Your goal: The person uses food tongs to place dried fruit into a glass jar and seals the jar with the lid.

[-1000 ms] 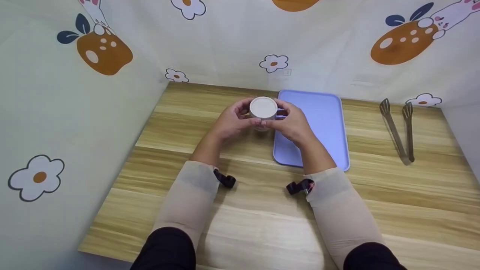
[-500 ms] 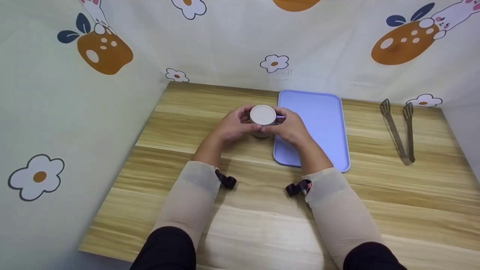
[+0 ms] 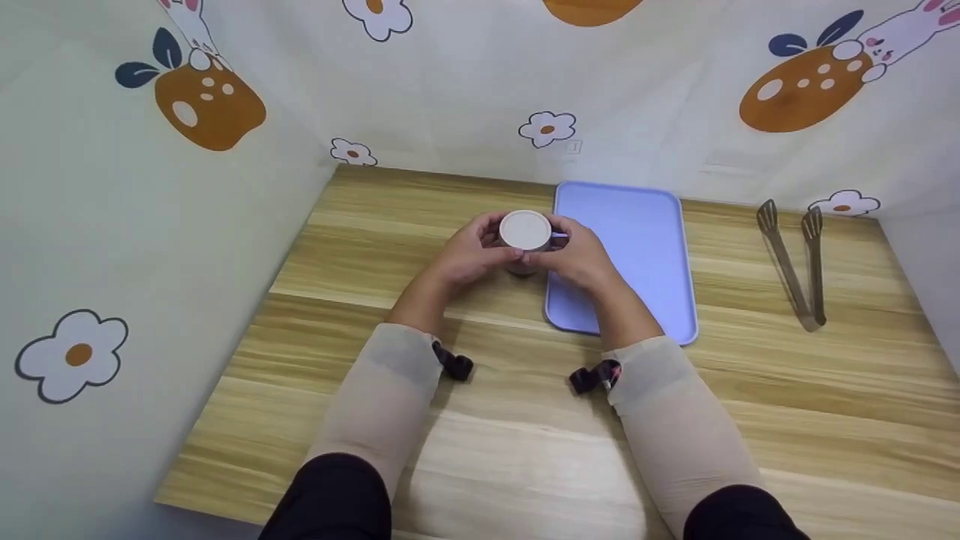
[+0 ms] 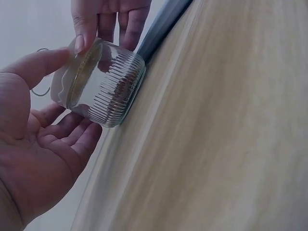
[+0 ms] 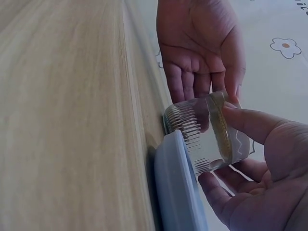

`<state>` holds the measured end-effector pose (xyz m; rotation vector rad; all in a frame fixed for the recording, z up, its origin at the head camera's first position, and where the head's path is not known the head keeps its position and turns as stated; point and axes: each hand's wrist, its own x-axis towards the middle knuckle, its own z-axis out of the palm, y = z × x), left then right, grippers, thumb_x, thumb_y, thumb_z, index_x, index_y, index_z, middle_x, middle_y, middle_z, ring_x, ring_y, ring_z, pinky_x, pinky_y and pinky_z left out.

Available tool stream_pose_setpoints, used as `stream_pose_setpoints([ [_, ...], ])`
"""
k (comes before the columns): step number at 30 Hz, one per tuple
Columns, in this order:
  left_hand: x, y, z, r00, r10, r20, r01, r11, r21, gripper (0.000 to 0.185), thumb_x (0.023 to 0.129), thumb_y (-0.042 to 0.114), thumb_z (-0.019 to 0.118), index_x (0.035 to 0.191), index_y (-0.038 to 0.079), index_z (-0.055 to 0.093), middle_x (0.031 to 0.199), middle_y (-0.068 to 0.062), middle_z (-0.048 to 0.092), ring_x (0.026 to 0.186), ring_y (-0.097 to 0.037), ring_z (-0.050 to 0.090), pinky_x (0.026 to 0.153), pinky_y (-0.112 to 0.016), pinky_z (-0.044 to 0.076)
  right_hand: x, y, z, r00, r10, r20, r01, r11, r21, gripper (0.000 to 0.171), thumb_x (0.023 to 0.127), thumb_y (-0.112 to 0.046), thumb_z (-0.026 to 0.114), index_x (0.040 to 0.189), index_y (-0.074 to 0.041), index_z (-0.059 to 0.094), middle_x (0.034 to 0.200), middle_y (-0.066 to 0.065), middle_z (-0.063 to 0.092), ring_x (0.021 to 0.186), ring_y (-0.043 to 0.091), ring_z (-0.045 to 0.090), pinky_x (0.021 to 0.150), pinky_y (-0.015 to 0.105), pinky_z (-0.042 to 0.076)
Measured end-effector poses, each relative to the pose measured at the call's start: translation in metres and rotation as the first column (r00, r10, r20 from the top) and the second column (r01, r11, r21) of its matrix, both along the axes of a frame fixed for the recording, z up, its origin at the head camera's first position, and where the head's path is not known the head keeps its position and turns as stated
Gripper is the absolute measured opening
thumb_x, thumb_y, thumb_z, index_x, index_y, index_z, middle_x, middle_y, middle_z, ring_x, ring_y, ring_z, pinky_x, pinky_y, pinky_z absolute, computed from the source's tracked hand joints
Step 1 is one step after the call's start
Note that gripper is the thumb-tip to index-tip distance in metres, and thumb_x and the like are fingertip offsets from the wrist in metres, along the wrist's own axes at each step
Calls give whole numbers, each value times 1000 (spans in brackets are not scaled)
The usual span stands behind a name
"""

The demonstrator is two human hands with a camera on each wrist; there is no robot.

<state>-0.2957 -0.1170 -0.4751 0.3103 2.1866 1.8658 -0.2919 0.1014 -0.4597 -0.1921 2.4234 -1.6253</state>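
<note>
jar stands on the surface just left of the tray | our left hand and right hand curl round its lid | we'd brace the glass with one hand, twist squarely with the other

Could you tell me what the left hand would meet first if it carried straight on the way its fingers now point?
The jar, which the left hand already touches; beyond it, probably the right hand, though depth is unclear.
</note>
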Motion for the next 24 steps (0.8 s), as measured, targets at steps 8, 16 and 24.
stream_pose_setpoints([
  [8, 2, 3, -1, 999, 9, -43, -11, 998, -59, 79, 94, 22, 83, 160, 7, 44, 163, -12, 52, 152, -28, 51, 128, -39, 42, -1, -1, 1, 1000, -28, 9, 28, 1000, -4, 85, 85, -13, 89, 159, -6, 48, 156, 15, 59, 142, 33, 58, 117, 44, 52],
  [16, 1, 4, -2, 998, 9, -58, -14, 996, -84, 78, 95, 25, 83, 160, 8, 44, 163, -12, 52, 153, -27, 50, 128, -39, 42, 0, 0, 1, 999, -30, 17, 30, 1000, -3, 85, 86, -15, 88, 159, -6, 48, 158, 14, 57, 144, 32, 57, 117, 43, 52],
  [24, 4, -4, 11, 996, 55, -70, -64, 988, -138, 83, 97, 40, 78, 165, 14, 37, 168, -7, 45, 159, -29, 42, 131, -44, 38, 5, 13, 15, 998, -68, -16, 68, 998, -19, 94, 86, -15, 84, 166, -4, 36, 163, 18, 51, 155, 34, 46, 128, 47, 41],
])
